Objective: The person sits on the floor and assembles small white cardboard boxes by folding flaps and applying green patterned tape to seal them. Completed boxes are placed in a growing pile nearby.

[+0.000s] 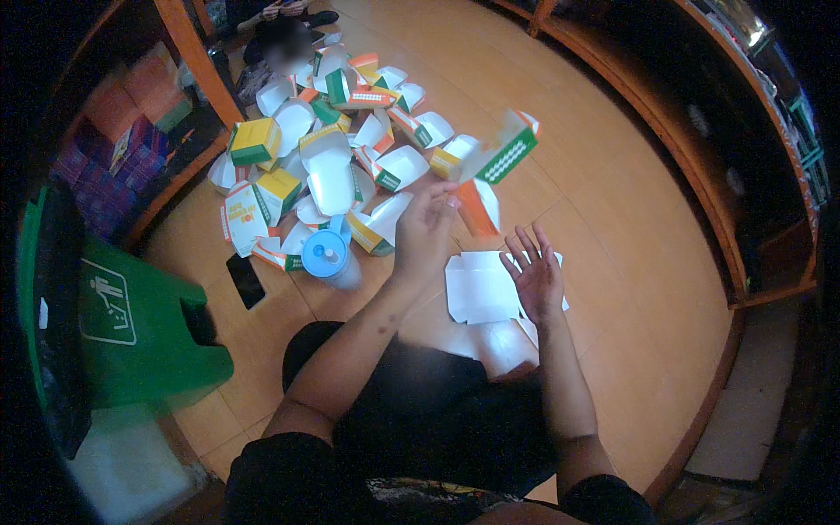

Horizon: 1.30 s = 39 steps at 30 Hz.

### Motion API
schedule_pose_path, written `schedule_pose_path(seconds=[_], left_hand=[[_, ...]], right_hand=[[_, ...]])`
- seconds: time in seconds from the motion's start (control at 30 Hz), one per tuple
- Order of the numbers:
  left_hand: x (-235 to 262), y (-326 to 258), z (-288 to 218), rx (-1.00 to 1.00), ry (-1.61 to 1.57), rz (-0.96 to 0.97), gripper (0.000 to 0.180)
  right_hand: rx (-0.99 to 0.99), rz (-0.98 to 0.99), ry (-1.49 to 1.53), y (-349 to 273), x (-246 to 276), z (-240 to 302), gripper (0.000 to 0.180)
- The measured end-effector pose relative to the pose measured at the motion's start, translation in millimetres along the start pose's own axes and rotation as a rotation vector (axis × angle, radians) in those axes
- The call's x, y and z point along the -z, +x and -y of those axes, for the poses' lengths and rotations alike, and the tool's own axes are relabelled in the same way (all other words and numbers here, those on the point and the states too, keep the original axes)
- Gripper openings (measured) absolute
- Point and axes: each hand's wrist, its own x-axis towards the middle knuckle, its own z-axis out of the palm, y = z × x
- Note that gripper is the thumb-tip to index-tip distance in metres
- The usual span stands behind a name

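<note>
My left hand (425,226) reaches forward with thumb and fingers pinched at the near edge of an opened-up paper food box (512,157). The box is orange, green and white and partly smeared by motion. My right hand (535,282) is raised palm up with its fingers spread, holding nothing. Beneath and beside it, a flat white box blank (477,284) lies on the floor. Another pale blank (499,343) lies nearer my lap, partly hidden by my dark clothing.
Ahead to the left spreads a heap of folded paper boxes (331,179). A blue-lidded cup (331,254) and a black phone (246,282) sit at its near side. A green bin (149,332) stands left, wooden shelving (630,105) right. Another person's hands (284,9) show at the far left.
</note>
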Motion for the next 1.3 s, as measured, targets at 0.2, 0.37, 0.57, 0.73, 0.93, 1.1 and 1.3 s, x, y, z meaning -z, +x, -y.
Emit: schedule_pose_path(seconds=[0.2,0.37,0.57,0.73,0.93,1.1,1.3], left_hand=[[-5.3,-10.4,9.7,0.06,0.092,0.063,0.023],[-24.5,-31.9,20.5,0.142,0.248,0.49,0.027],[-22.2,-75.7,131.2,0.173,1.002,0.665,0.04],[-4.3,-71.4,223.1,0.481,1.141,0.872,0.045],[-18.6,-76.7,173.6,0.53,1.007,1.007,0.042],[-14.6,-73.8,190.1,0.52,0.967,0.814,0.039],[-25.8,-69.7,173.7,0.133,0.561,0.398,0.026]], right_hand=[[-0.174,-0.265,-0.226,-1.1,37.1,-9.2,0.053],[-0.044,-0.466,-1.191,22.1,119.1,-21.8,0.057],[-0.363,-1.184,-1.646,5.8,188.8,-41.7,0.065],[-0.328,-0.824,-1.608,15.3,225.4,-40.3,0.053],[-0.218,-0.993,-1.792,1.5,207.1,-33.8,0.041],[0.089,-1.062,-1.646,-4.6,194.3,-17.1,0.021],[0.135,-0.842,-1.595,-0.9,106.1,15.0,0.021]])
